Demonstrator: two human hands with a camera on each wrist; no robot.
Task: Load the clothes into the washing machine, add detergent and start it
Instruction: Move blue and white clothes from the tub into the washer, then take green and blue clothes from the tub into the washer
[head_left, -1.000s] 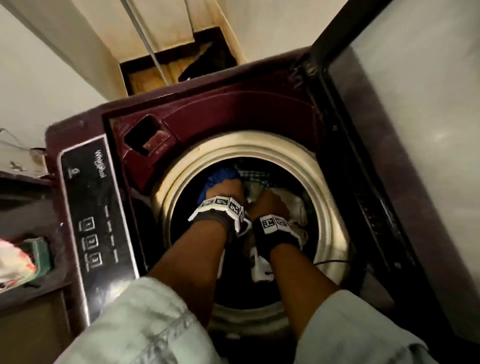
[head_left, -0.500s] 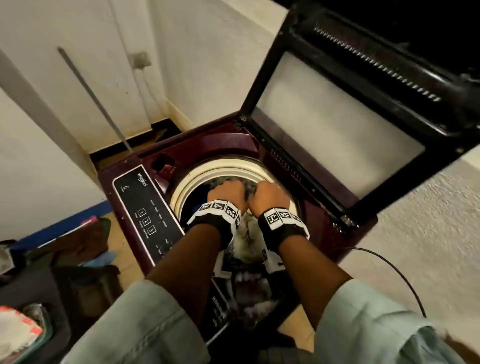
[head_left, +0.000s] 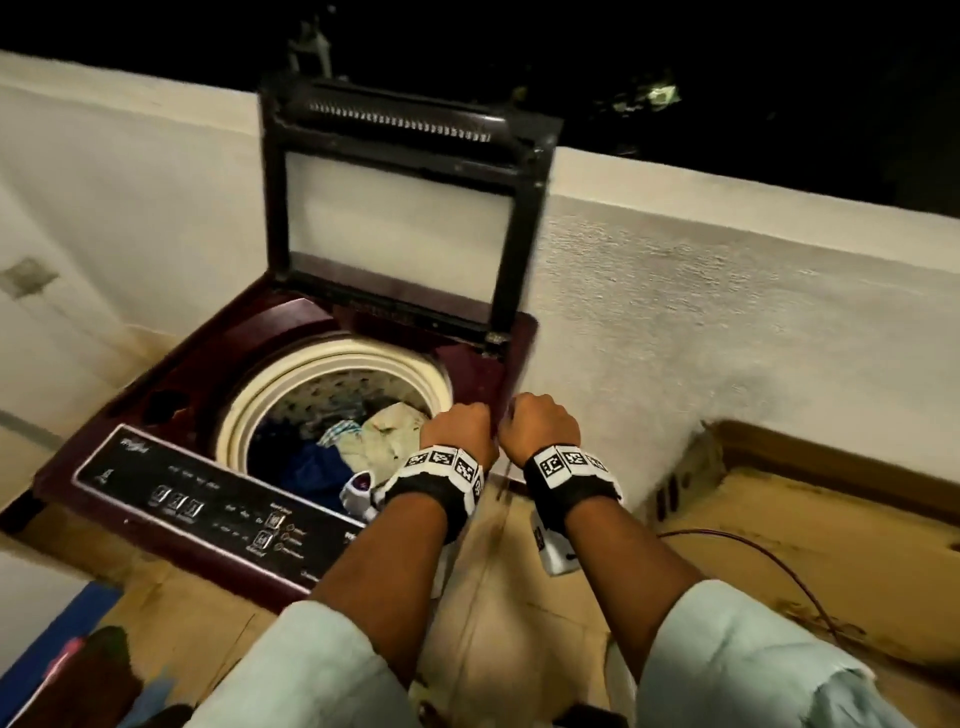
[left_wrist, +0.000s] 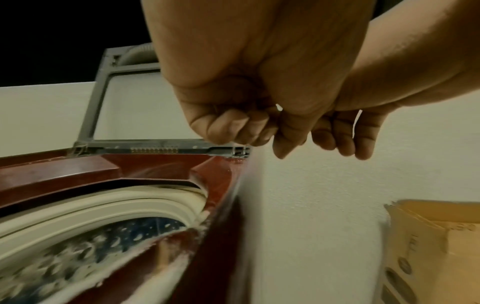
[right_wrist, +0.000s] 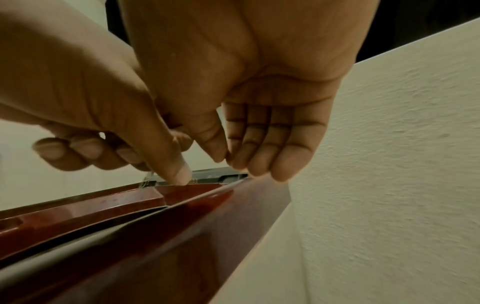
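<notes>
The head view is smeared by motion, so the markings on the control panel (head_left: 197, 506) along the washing machine's (head_left: 156, 395) front edge cannot be read, and the left forearm covers the panel's right end. Only part of the clothes (head_left: 358, 441) shows inside the drum (head_left: 332, 364): a blue piece, a checked piece and a cream one; how deep the pile goes is hidden.

Both hands hover side by side above the machine's right edge, nearly touching, holding nothing. The left hand (head_left: 460, 431) has its fingers curled into the palm, thumb pointing down. The right hand (head_left: 543, 426) hangs slack, fingers together and only lightly bent, as the right wrist view shows.

The lid (head_left: 400, 208) stands upright at the back edge, leaving the drum mouth uncovered. The rough wall (head_left: 727, 322) runs just beside the machine's right edge, and a cardboard box (head_left: 810, 493) sits against that wall.
</notes>
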